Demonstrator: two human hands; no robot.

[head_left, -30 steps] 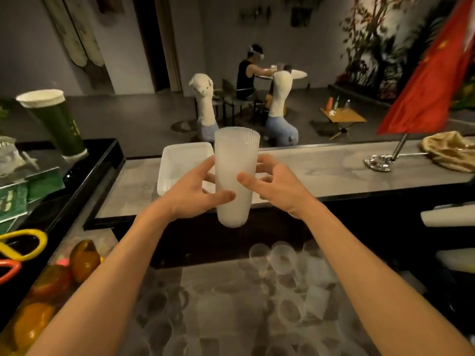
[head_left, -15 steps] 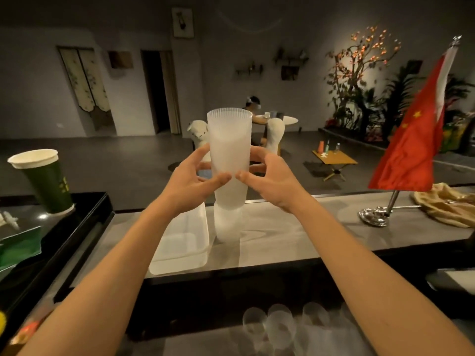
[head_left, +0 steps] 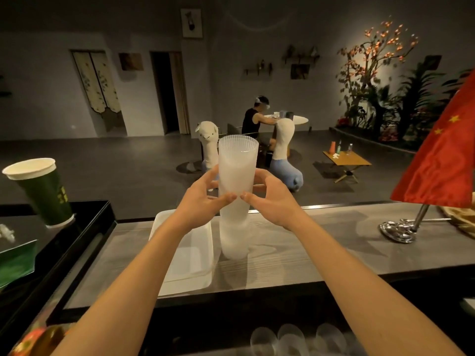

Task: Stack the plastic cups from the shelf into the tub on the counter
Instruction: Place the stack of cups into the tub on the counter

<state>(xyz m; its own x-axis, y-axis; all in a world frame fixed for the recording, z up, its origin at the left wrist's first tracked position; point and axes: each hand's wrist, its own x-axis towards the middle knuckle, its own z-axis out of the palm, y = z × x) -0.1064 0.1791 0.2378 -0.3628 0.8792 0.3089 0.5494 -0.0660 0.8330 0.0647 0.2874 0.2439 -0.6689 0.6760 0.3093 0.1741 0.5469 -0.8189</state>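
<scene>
Head view looks across a grey wood-grain counter (head_left: 295,255) into a dim room. Both hands close around a tall frosted stack of cups (head_left: 236,191), upright above the counter. The left hand (head_left: 203,201) wraps it from the left, the right hand (head_left: 272,199) from the right, thumbs nearly meeting across the front and fingers curled behind. The stack's lower end stands just right of the white tub (head_left: 185,255); whether it touches the counter cannot be told. The tub is shallow and rectangular, lying on the counter's near left part. More clear cups (head_left: 293,337) show on the shelf below the counter's dark front edge.

To the left, a black tray (head_left: 84,235) carries a green paper cup (head_left: 43,194) with a white rim. On the right of the counter stands a chrome base (head_left: 398,229) holding a red flag (head_left: 442,163), with a tan cloth (head_left: 462,222) behind it.

Beyond the counter lies a dark floor. A person (head_left: 253,119) sits at a round white table (head_left: 293,119), with two alpaca-shaped plush stools (head_left: 285,155) nearby. A low wooden table (head_left: 347,160) bears small bottles. Leafy plants and a lit tree (head_left: 377,60) fill the right corner. A doorway (head_left: 167,91), a curtained opening (head_left: 97,83) and small framed pictures mark the grey back wall.
</scene>
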